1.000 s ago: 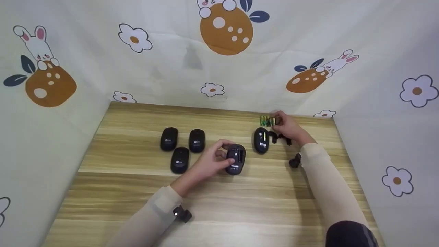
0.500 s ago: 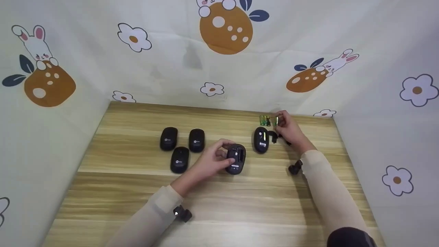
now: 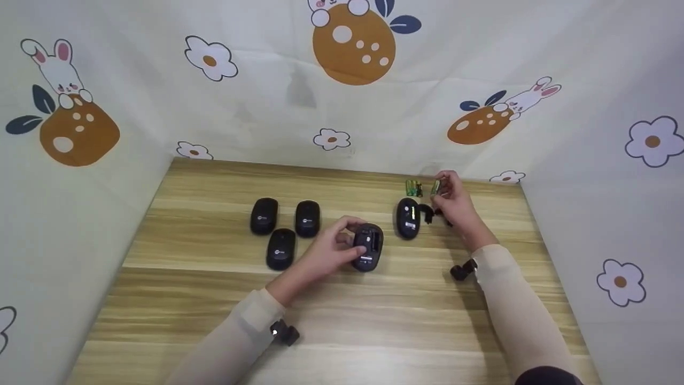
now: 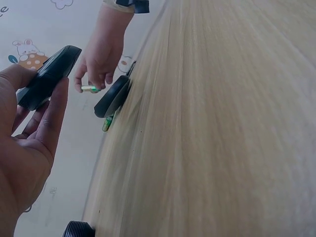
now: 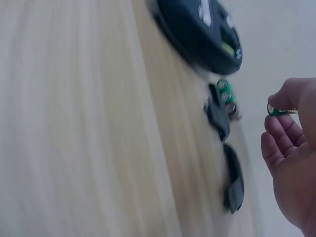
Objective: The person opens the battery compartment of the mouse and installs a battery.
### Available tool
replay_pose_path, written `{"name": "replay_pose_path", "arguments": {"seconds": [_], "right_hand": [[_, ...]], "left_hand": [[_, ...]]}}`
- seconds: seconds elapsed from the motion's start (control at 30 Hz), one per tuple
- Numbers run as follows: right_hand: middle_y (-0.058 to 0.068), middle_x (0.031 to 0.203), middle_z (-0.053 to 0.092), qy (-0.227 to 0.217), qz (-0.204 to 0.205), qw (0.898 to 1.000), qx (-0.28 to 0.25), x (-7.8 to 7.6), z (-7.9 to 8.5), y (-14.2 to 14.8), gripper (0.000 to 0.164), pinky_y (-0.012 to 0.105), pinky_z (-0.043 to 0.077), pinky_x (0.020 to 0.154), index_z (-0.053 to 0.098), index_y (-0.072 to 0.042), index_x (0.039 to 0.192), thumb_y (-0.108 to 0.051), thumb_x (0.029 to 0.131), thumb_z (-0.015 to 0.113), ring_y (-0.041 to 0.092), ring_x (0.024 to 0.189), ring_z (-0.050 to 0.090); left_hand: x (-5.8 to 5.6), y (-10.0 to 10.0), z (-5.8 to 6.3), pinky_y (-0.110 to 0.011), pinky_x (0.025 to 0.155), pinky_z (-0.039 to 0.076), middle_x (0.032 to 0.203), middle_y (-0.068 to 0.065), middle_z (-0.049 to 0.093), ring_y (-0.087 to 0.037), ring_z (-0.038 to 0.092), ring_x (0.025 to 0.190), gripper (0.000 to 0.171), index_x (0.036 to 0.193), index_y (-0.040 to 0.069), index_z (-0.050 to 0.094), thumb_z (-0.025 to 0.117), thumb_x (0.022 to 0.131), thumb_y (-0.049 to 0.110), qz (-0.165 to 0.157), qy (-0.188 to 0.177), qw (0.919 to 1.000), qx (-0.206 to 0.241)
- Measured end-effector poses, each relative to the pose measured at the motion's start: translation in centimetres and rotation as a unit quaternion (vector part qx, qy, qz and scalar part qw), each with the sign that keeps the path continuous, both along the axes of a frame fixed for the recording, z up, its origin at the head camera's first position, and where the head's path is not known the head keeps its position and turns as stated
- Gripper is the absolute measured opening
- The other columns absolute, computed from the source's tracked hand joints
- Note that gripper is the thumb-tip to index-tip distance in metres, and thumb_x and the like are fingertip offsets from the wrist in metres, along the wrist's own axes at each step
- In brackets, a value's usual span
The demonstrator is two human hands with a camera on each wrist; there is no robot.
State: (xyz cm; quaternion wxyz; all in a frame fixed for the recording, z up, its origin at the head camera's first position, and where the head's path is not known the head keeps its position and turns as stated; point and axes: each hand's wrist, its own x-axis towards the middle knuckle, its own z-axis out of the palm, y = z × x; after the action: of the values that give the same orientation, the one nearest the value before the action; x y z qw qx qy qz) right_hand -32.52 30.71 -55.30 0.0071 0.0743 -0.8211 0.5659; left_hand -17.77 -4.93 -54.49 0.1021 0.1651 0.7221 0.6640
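My left hand [image 3: 328,251] grips a black computer mouse [image 3: 373,247] with its underside up and its battery slot uncovered. In the left wrist view that mouse [image 4: 47,79] is raised off the table, between thumb and fingers. At the back right, my right hand [image 3: 457,206] pinches a small green battery [image 3: 436,187] between thumb and fingers; the right wrist view shows the end of this battery [image 5: 276,110]. Close by lies a second upturned mouse [image 3: 407,219], a battery showing in its open slot. Behind it are several more batteries [image 3: 413,188] side by side.
Two black battery covers, one curved [image 5: 217,113] and one longer [image 5: 234,180], lie near the right hand. Three mice stand upright at left: one [image 3: 263,216], another [image 3: 307,219], and a nearer one [image 3: 280,249]. A patterned cloth wall [image 3: 256,117] borders the wooden table [image 3: 214,321].
My right hand has drawn one battery away from the row, to the right and slightly up off it. The left hand and its mouse have stayed in place.
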Motion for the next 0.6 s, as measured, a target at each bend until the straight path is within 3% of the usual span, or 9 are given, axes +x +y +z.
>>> {"name": "replay_pose_path", "arguments": {"seconds": [0.3, 0.47, 0.6], "right_hand": [[0.027, 0.113, 0.057, 0.035, 0.020, 0.998, -0.040, 1.8, 0.9, -1.3, 0.040, 0.023, 0.052, 0.078, 0.057, -0.003, 0.131, 0.015, 0.097, 0.070, 0.021, 0.097, 0.057], [0.034, 0.115, 0.058, 0.038, 0.037, 0.996, -0.065, 3.1, 1.8, -2.6, 0.040, 0.023, 0.052, 0.081, 0.054, 0.007, 0.134, 0.014, 0.098, 0.071, 0.020, 0.097, 0.058], [0.032, 0.111, 0.061, 0.047, 0.044, 0.995, -0.079, 4.2, 2.7, -3.6, 0.041, 0.023, 0.053, 0.082, 0.054, 0.012, 0.134, 0.013, 0.098, 0.073, 0.019, 0.097, 0.060]], "left_hand": [[-0.1, 0.0, -0.2, -0.038, 0.086, 0.067, 0.137, -0.011, 0.063, -0.024, 0.074, 0.099, 0.054, 0.147, 0.013, 0.064, 0.083, 0.097, 0.005, -0.006, 0.002, 0.9999, 0.010], [-0.2, -0.1, -0.4, -0.037, 0.085, 0.067, 0.136, -0.012, 0.063, -0.024, 0.073, 0.098, 0.054, 0.147, 0.012, 0.063, 0.083, 0.097, 0.006, -0.006, 0.014, 0.9998, 0.009], [-0.1, -0.1, -0.4, -0.038, 0.085, 0.067, 0.135, -0.013, 0.063, -0.025, 0.073, 0.099, 0.054, 0.147, 0.012, 0.064, 0.083, 0.097, 0.007, -0.005, 0.016, 0.9998, 0.006]]}}
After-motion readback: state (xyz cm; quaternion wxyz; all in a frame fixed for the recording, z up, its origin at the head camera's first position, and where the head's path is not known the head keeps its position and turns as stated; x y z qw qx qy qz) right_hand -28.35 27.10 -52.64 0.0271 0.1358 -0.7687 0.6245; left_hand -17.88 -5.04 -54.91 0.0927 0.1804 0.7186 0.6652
